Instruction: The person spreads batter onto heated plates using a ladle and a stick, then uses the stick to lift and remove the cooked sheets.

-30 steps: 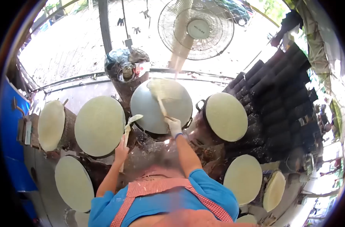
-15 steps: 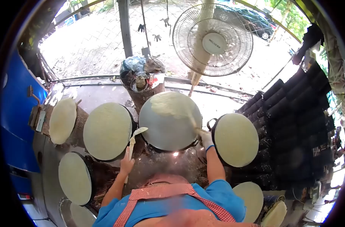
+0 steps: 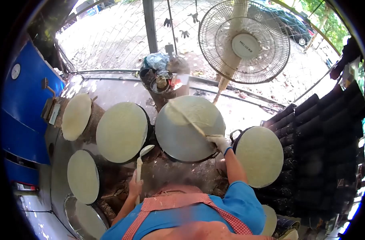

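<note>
My left hand (image 3: 135,187) is closed round the pale handle of a ladle (image 3: 147,150), whose bowl points up and away from me, just left of the middle griddle. On my right hand (image 3: 219,143) is a whitish glove with a blue cuff. It grips a thin wooden batter spreader (image 3: 190,122) that reaches across the round grey griddle (image 3: 176,142) to its upper left edge. Pale batter (image 3: 194,112) covers the far part of that griddle; the near part is bare.
Batter-covered griddles stand around me: one left (image 3: 122,132), one right (image 3: 259,157), one nearer left (image 3: 83,177). A pale round sheet (image 3: 76,117) lies farther left. Ahead are a cluttered drum (image 3: 166,86) and a large fan (image 3: 244,45). Dark stacked slabs (image 3: 322,152) line the right.
The spreader has swung left across the griddle, and the batter now forms a broader, rounder layer. My left hand still holds the ladle, slightly lower. The view has shifted.
</note>
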`<state>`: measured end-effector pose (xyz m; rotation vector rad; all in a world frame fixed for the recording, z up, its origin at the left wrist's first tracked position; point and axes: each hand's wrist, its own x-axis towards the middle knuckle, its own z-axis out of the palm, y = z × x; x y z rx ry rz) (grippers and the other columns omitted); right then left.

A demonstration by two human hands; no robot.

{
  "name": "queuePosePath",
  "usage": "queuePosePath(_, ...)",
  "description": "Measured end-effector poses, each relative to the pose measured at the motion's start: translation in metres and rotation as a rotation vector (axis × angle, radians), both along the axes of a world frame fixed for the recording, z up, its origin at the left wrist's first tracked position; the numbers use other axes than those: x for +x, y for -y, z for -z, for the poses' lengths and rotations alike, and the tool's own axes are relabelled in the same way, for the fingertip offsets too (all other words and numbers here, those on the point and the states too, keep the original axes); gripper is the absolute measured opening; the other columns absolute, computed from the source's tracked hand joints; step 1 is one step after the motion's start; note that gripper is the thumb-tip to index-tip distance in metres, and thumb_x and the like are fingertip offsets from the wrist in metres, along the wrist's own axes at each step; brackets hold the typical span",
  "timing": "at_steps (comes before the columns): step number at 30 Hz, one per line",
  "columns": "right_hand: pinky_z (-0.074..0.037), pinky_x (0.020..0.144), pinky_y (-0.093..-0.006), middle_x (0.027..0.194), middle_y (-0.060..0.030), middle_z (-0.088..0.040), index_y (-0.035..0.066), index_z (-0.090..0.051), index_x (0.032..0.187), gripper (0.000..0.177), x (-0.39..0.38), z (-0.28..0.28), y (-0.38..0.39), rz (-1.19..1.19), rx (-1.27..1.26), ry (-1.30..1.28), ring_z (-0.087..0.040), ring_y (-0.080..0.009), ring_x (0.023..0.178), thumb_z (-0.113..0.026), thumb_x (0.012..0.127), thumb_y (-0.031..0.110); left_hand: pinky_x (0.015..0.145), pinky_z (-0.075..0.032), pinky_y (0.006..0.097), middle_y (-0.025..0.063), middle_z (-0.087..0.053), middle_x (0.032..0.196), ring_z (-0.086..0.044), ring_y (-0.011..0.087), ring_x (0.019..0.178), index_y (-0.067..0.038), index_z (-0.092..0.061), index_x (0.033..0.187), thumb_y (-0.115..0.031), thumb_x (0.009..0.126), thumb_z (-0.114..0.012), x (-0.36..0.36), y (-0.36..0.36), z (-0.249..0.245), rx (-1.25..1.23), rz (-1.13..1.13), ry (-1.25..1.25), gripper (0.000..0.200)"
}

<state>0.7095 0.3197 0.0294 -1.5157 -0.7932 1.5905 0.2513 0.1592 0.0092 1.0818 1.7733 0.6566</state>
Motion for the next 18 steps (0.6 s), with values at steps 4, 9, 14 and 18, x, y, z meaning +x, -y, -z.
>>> queuePosePath(4, -0.034, 0.040, -0.0238, 0.067, -0.0026, -0.062, 0.002, -0.069, 0.099, 0.025, 0.026, 0.045, 0.020, -0.112, -0.086, -0.103, -0.045, -0.0084, 0.044, -0.070, 0.075, 0.008, 0.043, -0.040, 0.0282, 0.0057, -0.054, 0.073, -0.047, 0.0124, 0.048, -0.012, -0.032, 0.141, -0.004, 0.077, -0.048, 0.019, 0.019, -0.032, -0.051, -0.055, 0.129, 0.067)
queuePosePath(9, -0.032, 0.039, -0.0231, 0.057, -0.0014, -0.057, 0.000, -0.070, 0.096, 0.024, 0.035, -0.015, -0.041, -0.075, -0.085, 0.100, -0.044, -0.0084, 0.041, -0.068, 0.076, 0.013, 0.039, -0.033, 0.0268, 0.0023, -0.048, 0.067, -0.039, 0.0090, 0.043, -0.013, -0.032, 0.141, 0.001, 0.077, -0.047, 0.017, 0.046, -0.034, -0.007, -0.106, 0.160, 0.067)
queuePosePath(14, -0.040, 0.048, -0.0239, 0.068, -0.0064, -0.062, -0.002, -0.068, 0.098, 0.027, 0.019, 0.000, -0.011, -0.289, -0.029, 0.005, -0.053, -0.0121, 0.052, -0.070, 0.075, 0.011, 0.046, -0.039, 0.0263, 0.0042, -0.054, 0.078, -0.045, 0.0098, 0.050, -0.010, -0.040, 0.135, 0.000, 0.075, -0.050, 0.002, 0.068, -0.001, -0.019, -0.169, 0.132, 0.062)
queuePosePath(18, -0.047, 0.058, -0.0242, 0.084, -0.0099, -0.067, -0.003, -0.066, 0.104, 0.032, 0.058, 0.044, -0.012, -0.278, 0.002, -0.070, -0.060, -0.0128, 0.066, -0.069, 0.073, 0.003, 0.067, -0.045, 0.0276, 0.0098, -0.057, 0.103, -0.055, 0.0155, 0.080, -0.006, -0.040, 0.135, -0.001, 0.073, -0.050, -0.006, 0.084, 0.005, -0.067, -0.205, 0.094, 0.063)
